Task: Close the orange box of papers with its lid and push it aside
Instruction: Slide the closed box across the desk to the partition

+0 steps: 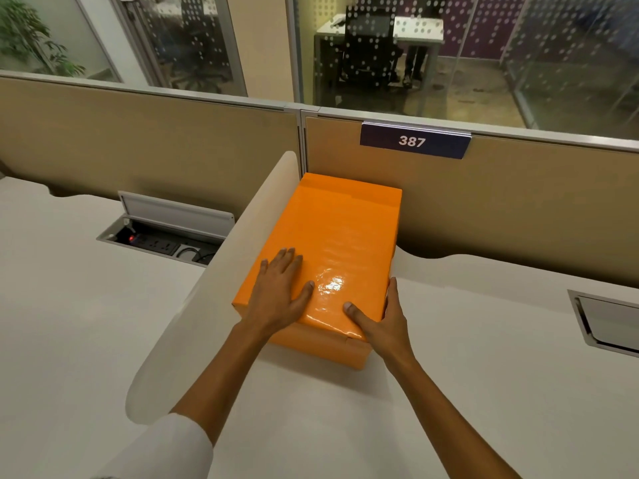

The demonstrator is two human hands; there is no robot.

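Note:
The orange box (321, 350) stands on the white desk with its glossy orange lid (339, 233) on top, covering it; no papers show. Its far end touches the tan partition and its left side runs along the white divider. My left hand (280, 292) lies flat on the near left part of the lid, fingers spread. My right hand (383, 319) grips the near right corner, thumb on the lid's top and fingers down the right side.
A curved white divider (221, 271) rises just left of the box. An open cable tray with a power strip (155, 242) sits in the left desk. A closed cable flap (608, 323) is at the right. The tan partition (518, 209) carries a "387" label (413, 141).

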